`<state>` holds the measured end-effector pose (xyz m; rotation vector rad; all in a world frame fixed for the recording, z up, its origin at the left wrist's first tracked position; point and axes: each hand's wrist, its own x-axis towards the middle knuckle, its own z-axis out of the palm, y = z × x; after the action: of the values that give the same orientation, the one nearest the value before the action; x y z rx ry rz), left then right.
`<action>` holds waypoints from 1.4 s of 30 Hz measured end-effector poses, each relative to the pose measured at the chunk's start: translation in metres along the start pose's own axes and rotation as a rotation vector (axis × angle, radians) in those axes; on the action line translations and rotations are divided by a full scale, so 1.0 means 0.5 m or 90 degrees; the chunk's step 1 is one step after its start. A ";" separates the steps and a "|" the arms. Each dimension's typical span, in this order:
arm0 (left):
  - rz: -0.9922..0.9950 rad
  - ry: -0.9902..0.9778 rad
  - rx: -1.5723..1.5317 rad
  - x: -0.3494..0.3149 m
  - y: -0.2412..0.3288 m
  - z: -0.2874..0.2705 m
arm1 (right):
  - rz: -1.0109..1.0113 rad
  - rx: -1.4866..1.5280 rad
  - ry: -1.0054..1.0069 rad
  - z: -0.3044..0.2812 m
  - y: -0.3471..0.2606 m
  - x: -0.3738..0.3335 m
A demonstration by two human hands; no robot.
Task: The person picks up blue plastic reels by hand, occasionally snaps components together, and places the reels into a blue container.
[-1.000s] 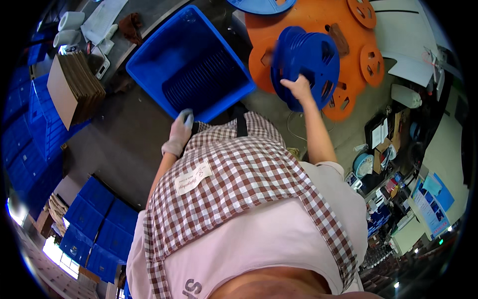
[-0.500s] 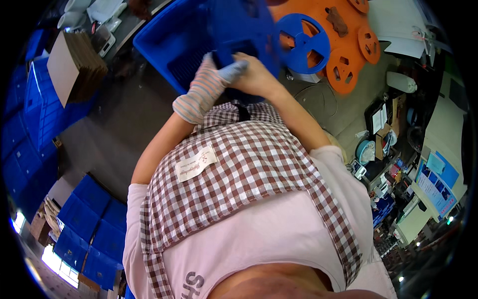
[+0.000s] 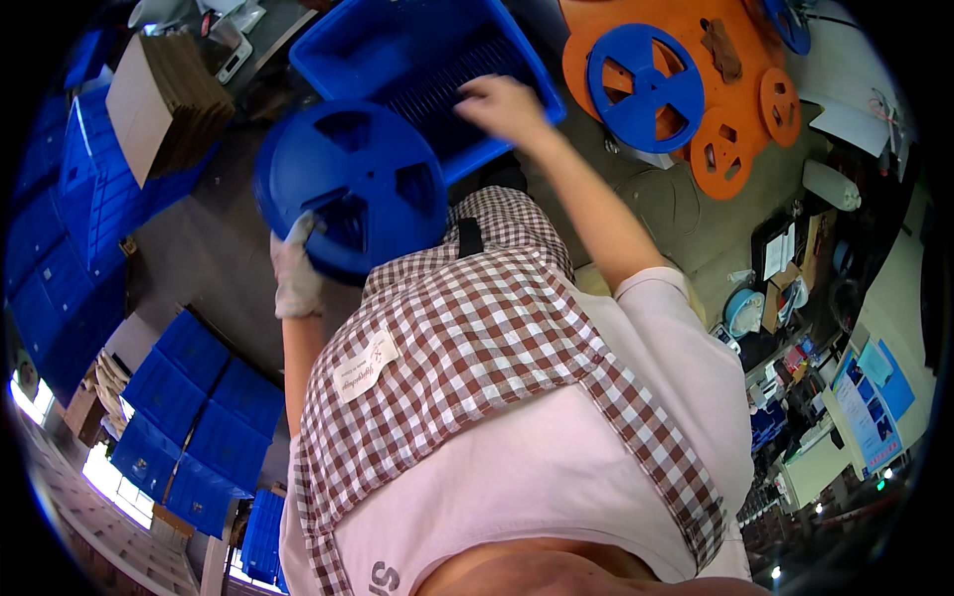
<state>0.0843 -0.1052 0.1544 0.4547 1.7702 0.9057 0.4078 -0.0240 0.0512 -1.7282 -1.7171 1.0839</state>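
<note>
A stack of blue plastic reel discs (image 3: 370,184) with cut-out windows is in my left hand (image 3: 298,268), which wears a pale striped glove. My fingers reach into one of the windows near the lower left edge. Right of the stack, my bare right hand (image 3: 505,107) is over a blue plastic bin (image 3: 397,45) with a ribbed bottom. Its fingers are loosely bent, somewhat blurred, and apart, with nothing seen in them. The stack covers the bin's near left corner.
At the upper right, a blue reel disc (image 3: 651,87) lies against an orange plate (image 3: 686,20) with round orange discs (image 3: 720,159). Cardboard sheets (image 3: 164,104) stand at the left, near several blue crates (image 3: 189,397). A white plastic jug (image 3: 831,186) is on the right.
The blue reel discs have moved left and down, away from over the bin, in my left hand. My right hand has come away from my left and is over the bin.
</note>
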 end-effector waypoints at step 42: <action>-0.084 0.182 -0.322 -0.138 -0.269 -0.174 | 0.101 0.588 0.082 -0.106 0.100 0.037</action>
<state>0.0460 -0.2697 0.1102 -0.1239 1.7137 1.3206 0.4781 -0.0009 0.0384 -1.2785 -0.7723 1.4738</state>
